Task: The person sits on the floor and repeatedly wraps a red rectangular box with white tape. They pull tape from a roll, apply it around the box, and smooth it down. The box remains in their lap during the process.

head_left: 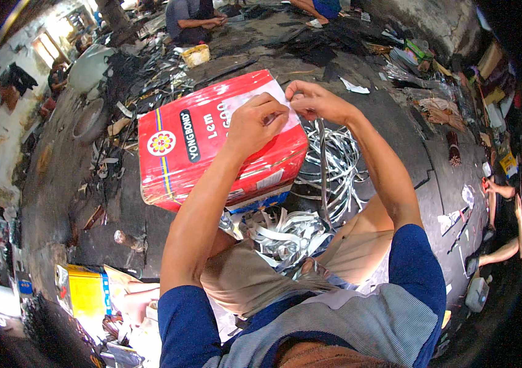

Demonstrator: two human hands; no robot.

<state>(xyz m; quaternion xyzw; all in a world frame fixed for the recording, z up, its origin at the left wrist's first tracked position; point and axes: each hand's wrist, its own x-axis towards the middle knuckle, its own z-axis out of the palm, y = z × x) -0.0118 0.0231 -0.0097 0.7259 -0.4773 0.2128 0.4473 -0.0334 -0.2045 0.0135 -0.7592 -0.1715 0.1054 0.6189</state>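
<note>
A red carton (258,175) with printed sides stands in front of me, above my lap. Over its right end, my left hand (255,126) is closed, with fingertips pinched together near a white patch (272,90) on the carton's top. What those fingers hold, if anything, is too small to make out. Just beyond the carton's right edge, my right hand (317,103) is closed in a pinch. A narrow dark strip (323,159) hangs down from it. Below lie a heap of shiny silver strips (347,162) and a pile of white strips (288,236) between my legs.
Scraps litter the dark floor. A yellow tub (196,56) stands far ahead near a seated person (193,18). At lower left is a yellow box (86,291); at left, a round basin (89,119). Stacked scrap sheets (436,107) lie at right, and another person's limbs (500,251) show there.
</note>
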